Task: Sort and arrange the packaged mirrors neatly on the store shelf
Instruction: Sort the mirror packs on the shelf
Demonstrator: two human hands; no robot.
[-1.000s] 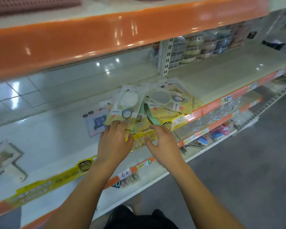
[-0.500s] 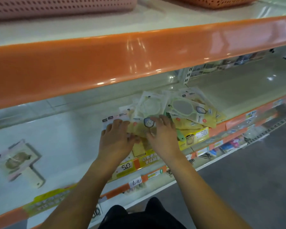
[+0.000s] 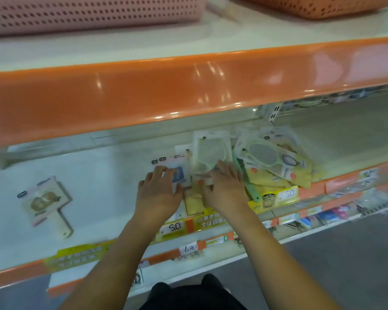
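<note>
Two of your hands are down on the middle shelf point(image 3: 81, 184), working the same loose pile of packaged mirrors point(image 3: 251, 166). Your left hand point(image 3: 158, 193) lies flat, fingers fairly straight, pressing on a pale packet with a blue picture point(image 3: 178, 173) at the left edge of the pile; that grip is released, nothing curled round the packet. Your right hand point(image 3: 225, 189) lies just beside it, fingers spread over a clear packet holding a green-framed mirror point(image 3: 211, 153); whether the thumb pinches the packet's lower edge, you cannot tell from this angle, as motion blur smears the fingertips.

To the right of that hand, more packets overlap at slanted angles: another green-framed mirror point(image 3: 269, 155) on top, yellow backing cards point(image 3: 276, 180) beneath, reaching the shelf's front lip. A yellow card point(image 3: 193, 202) shows between your wrists, hanging over the lip.

Well apart, far to the left on the same shelf, one handled mirror in a pinkish packet point(image 3: 46, 200) lies alone, tilted.

Price tags reading 5.0 point(image 3: 174, 227) sit on the orange front strip. Above, a pink perforated basket point(image 3: 92, 14) and an orange basket point(image 3: 323, 6) stand on the upper shelf point(image 3: 188, 86).
</note>
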